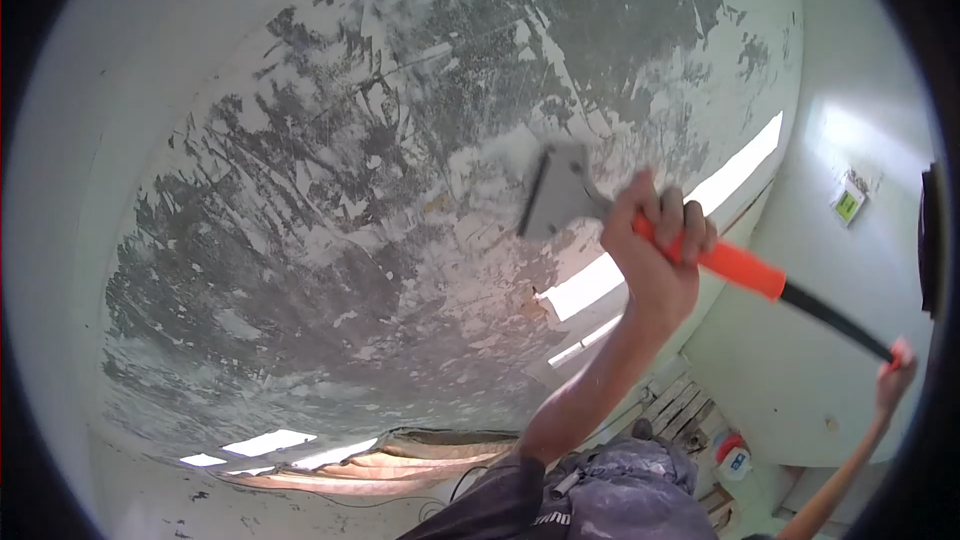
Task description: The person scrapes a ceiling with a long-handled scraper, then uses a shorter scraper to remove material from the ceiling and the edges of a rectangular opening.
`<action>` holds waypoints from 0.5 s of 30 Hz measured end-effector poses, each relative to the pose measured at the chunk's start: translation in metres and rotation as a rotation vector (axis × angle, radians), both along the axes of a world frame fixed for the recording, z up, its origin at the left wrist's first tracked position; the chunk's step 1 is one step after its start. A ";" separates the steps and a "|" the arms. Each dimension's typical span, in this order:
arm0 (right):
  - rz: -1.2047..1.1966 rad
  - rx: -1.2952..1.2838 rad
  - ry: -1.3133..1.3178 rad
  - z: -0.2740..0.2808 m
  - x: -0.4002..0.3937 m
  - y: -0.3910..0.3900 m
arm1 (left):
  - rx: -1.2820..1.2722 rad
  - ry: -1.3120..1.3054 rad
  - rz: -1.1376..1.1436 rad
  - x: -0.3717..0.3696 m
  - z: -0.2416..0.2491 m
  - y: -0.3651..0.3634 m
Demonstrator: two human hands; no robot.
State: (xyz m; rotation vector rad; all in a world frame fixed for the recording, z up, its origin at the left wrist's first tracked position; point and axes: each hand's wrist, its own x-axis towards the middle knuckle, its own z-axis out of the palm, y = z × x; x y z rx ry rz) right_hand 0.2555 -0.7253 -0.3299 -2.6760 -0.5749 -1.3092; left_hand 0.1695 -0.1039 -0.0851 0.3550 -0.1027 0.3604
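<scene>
A long-handled scraper (735, 268) runs slantwise across the right half, its wide grey blade (556, 193) raised toward the patchy ceiling (400, 170). My left hand (655, 240) wraps round the orange grip just behind the blade. At the far end of the dark shaft, my right hand (896, 372) is closed round the handle's butt. The blade overlaps the ceiling surface in this view and is slightly blurred. Grey patches and ragged pale remnants of coating cover much of that surface.
Bright window openings (585, 287) show beyond my left forearm. A draped curtain (400, 460) hangs at the lower left. Below are wooden slats (685, 408) and a white container with a red top (733, 455). A small green-and-white box (849, 203) is on the right wall.
</scene>
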 end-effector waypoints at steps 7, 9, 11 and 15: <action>0.145 0.445 0.332 -0.087 -0.115 0.259 | 0.138 0.216 0.157 -0.064 -0.088 0.037; 0.153 0.463 0.711 -0.090 -0.144 0.308 | 0.160 0.205 0.184 -0.070 -0.092 0.057; 0.187 0.416 0.846 -0.124 -0.167 0.337 | 0.308 0.339 0.254 -0.073 -0.093 0.071; 0.194 0.521 0.959 -0.139 -0.208 0.372 | 0.432 0.373 0.318 -0.087 -0.102 0.085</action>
